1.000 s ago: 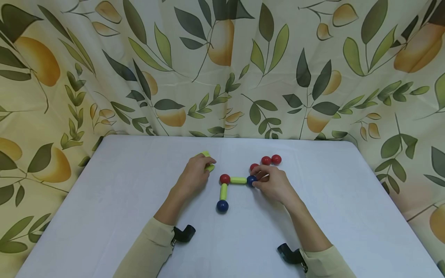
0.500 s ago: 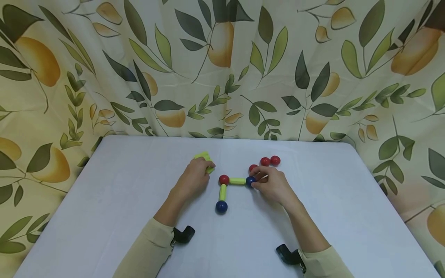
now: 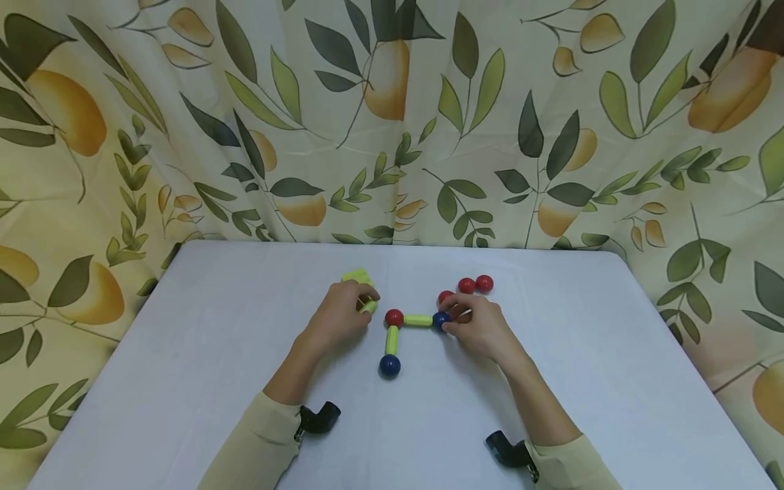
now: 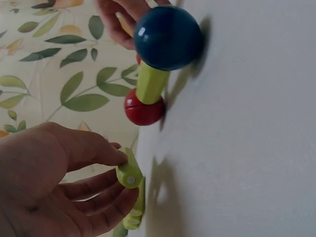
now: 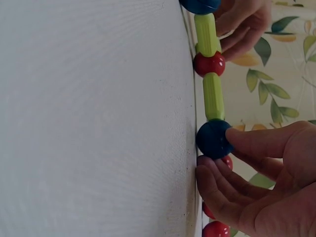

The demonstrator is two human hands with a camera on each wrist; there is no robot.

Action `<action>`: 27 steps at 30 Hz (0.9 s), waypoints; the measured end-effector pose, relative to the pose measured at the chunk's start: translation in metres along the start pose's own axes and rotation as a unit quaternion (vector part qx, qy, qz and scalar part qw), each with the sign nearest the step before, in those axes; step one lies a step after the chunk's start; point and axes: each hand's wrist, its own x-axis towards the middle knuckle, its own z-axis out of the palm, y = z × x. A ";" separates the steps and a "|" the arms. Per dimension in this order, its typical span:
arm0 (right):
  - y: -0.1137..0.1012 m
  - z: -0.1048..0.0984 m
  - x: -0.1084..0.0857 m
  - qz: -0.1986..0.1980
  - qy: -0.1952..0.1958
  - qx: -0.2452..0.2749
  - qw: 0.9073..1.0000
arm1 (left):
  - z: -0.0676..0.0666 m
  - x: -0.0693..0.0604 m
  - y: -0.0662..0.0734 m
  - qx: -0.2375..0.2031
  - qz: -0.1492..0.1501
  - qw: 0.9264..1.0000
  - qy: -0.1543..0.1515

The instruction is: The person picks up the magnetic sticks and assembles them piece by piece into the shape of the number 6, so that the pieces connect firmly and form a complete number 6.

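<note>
My left hand [image 3: 338,314] pinches a yellow-green magnetic rod [image 4: 129,170] between thumb and fingers; its end shows a pale round spot. Just beyond lie more yellow-green rods [image 3: 356,275], partly hidden by that hand. With thumb and fingers my right hand [image 3: 480,325] grips a blue ball [image 5: 214,139] at the right end of an L-shaped assembly. A rod [image 3: 418,320] joins this ball to a red ball [image 3: 395,318] at the corner. From there a second rod [image 3: 392,340] runs toward me to another blue ball [image 3: 389,366].
Behind my right hand are loose red balls [image 3: 484,283], one partly covered by the fingers. All of it rests on a white-covered table [image 3: 202,354]. A leaf-and-fruit patterned curtain [image 3: 392,136] hangs along the table's far edge.
My left hand has drawn slightly back toward me, and a rod now shows in its fingers, apart from the other rods. My right hand stays on the blue ball.
</note>
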 end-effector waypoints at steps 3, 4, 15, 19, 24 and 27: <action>0.000 0.001 0.000 0.003 -0.002 0.001 1.000 | -0.004 -0.005 0.003 -0.022 -0.007 1.000 0.004; 0.000 0.002 0.001 0.003 -0.002 0.001 1.000 | -0.005 -0.007 0.005 -0.028 -0.009 1.000 0.006; 0.000 0.001 0.000 0.003 -0.006 0.001 1.000 | -0.006 -0.033 0.019 -0.117 -0.037 0.992 -0.013; -0.001 0.000 0.000 0.004 -0.006 0.002 1.000 | -0.001 -0.044 0.023 -0.161 -0.039 0.985 -0.039; -0.001 -0.001 0.000 0.003 -0.004 0.001 1.000 | 0.005 -0.061 0.027 -0.213 -0.043 0.974 -0.066; 0.000 -0.001 0.000 0.003 -0.005 0.001 1.000 | 0.009 -0.072 0.028 -0.244 -0.049 0.965 -0.082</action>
